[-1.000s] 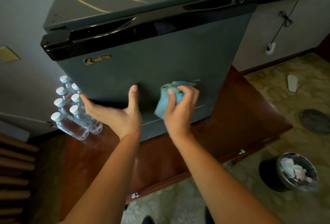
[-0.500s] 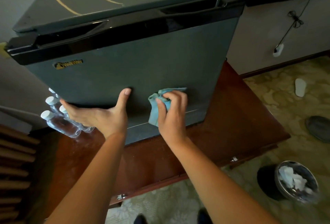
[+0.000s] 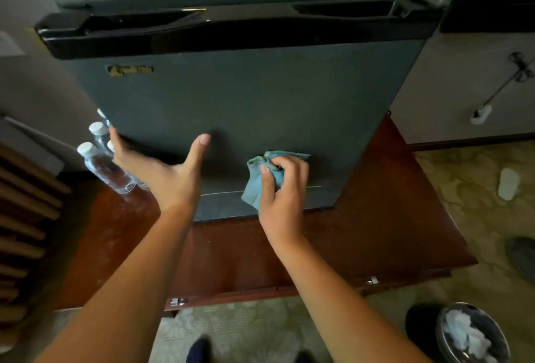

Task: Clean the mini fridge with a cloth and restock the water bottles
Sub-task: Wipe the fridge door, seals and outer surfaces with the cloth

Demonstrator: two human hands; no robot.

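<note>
A: Door stage, by the look of it: the right hand [image 3: 282, 189] bunches the blue cloth [image 3: 254, 189] against the lower front of the mini fridge [image 3: 246, 108], door closed.

B: And the left hand [image 3: 168, 174]?

A: Spread wide, holding nothing. Thumb flat on the door face, fingers [image 3: 117, 145] reaching to the door's left edge; whether they hook behind it, cannot tell.

B: Bottles?

A: The water bottles [image 3: 104, 163] stand on the counter [image 3: 376, 218] just left of the fridge, close behind those fingers. Not restocked yet.

B: Advice for the wipe?

A: Judgement only. Flatten the cloth instead of working with a wad: more contact per pass. Overlapping strokes from the black top trim [image 3: 231, 35] down to the bottom edge, so grime travels one way. Brace with the left palm so the fridge doesn't creep on the counter. Mind those fingers near the bottles; a knock would likely topple them.
</note>
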